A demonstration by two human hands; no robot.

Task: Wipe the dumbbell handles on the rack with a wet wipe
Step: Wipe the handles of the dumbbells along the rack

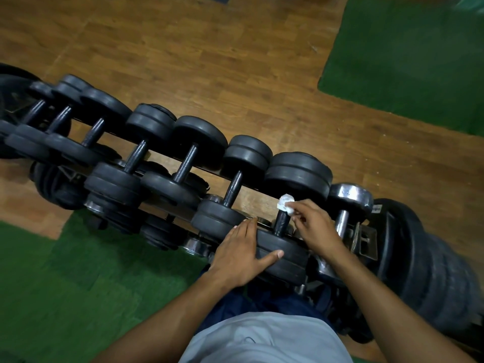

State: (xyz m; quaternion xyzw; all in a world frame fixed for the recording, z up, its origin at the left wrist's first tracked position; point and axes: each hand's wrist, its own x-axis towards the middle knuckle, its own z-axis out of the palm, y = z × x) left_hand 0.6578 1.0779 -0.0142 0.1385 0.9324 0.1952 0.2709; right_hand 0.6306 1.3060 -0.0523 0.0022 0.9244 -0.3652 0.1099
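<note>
A row of black dumbbells lies across a dark rack that runs from upper left to lower right. My right hand pinches a crumpled white wet wipe against the far end of a black dumbbell handle, second from the right. My left hand lies flat with straight fingers on that dumbbell's near weight plate, thumb spread across its rim. Left of it, another black handle stands bare.
A chrome dumbbell sits at the rack's right end, beside a stack of large black plates. More dumbbells sit on a lower tier. Wooden floor lies beyond the rack, with green turf mats at upper right and lower left.
</note>
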